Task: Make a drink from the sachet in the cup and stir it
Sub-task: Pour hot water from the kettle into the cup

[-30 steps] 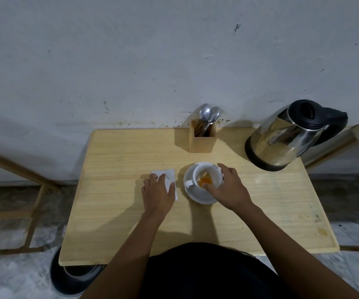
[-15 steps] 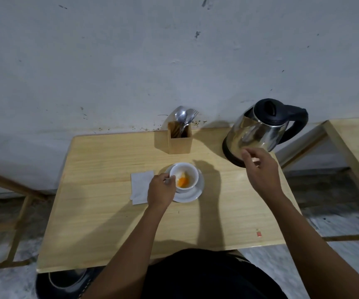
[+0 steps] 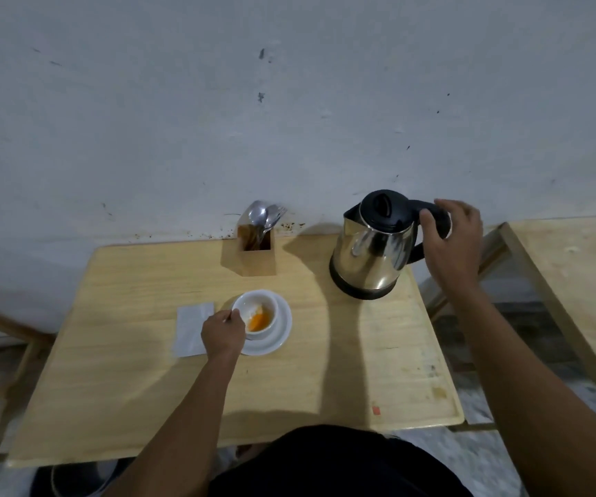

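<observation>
A white cup with orange powder in its bottom stands on a white saucer in the middle of the wooden table. My left hand grips the cup's left side at the handle. A white sachet lies flat just left of the cup, partly under that hand. At the back right stands a steel kettle with a black lid and handle. My right hand wraps around the kettle's handle; the kettle rests on the table.
A wooden holder with spoons and a fork stands against the wall behind the cup. A second wooden table is at the right. A small red scrap lies near the table's front right edge.
My right hand left the cup, travelled to the right and closed on the kettle's handle. My left hand moved off the sachet onto the cup's handle side.
</observation>
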Tool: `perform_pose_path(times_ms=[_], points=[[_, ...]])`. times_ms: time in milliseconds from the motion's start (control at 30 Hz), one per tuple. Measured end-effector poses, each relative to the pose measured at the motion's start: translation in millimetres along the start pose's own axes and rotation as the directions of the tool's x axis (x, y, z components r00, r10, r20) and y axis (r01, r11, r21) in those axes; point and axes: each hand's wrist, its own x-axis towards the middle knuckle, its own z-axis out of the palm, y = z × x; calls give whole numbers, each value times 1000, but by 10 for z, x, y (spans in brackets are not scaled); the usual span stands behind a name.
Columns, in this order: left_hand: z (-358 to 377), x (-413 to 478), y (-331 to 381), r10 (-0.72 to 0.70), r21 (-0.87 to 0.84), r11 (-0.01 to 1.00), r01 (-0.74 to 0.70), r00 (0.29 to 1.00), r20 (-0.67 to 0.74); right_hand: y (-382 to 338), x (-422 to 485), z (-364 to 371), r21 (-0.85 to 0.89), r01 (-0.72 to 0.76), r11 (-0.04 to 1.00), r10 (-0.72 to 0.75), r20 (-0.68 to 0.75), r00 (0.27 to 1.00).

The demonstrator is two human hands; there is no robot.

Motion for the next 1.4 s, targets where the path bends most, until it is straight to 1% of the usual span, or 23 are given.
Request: perform_pose_path(times_ms=[167,233,367,500,567,667,767,833,900,1000,1133,1233,1333,1400], points=[[22,-43,72,-7,43,999,9,999,-52,214,433,76,-107,20,994,4,225,974],[39,-71,97,-8,66,998,13,997,-81,256,568,116,-91,36,995,-9,290,957],[72,-123,118,63,160,986,-41,989,-134,296,802,156,-9,9,1000,-5,422,907],[126,-118,96,102,262,963,-60,983,-149,396,971,167,60,2,998,-30,461,887],[142,-99,62,132,322,943,-79,981,-145,446,1016,169,52,-4,999,-21,481,877],[166,-101,81,87,302,953,-33,983,-165,496,1101,157,16,-46,999,30,553,833],[179,-80,65,73,272,962,-25,983,-166,504,1145,141,-28,-68,997,71,590,804],[181,-80,57,89,289,956,-39,983,-161,517,1165,147,-52,-63,997,82,604,793],[178,-72,51,101,306,951,-46,981,-165,535,1172,170,-40,-53,998,67,596,801],[182,-68,44,123,337,939,-67,981,-148,587,1162,209,0,-33,999,28,542,840],[151,-76,35,171,427,897,-117,981,-91,614,1111,239,74,-22,997,-16,476,880],[118,-83,66,90,337,940,-51,991,-102,631,1057,252,127,-32,991,-24,416,909],[107,-78,60,123,347,934,-88,989,-78,594,1010,258,123,-11,992,-37,382,923],[85,-80,60,106,320,944,-78,992,-71,525,992,252,109,15,994,-55,378,924]])
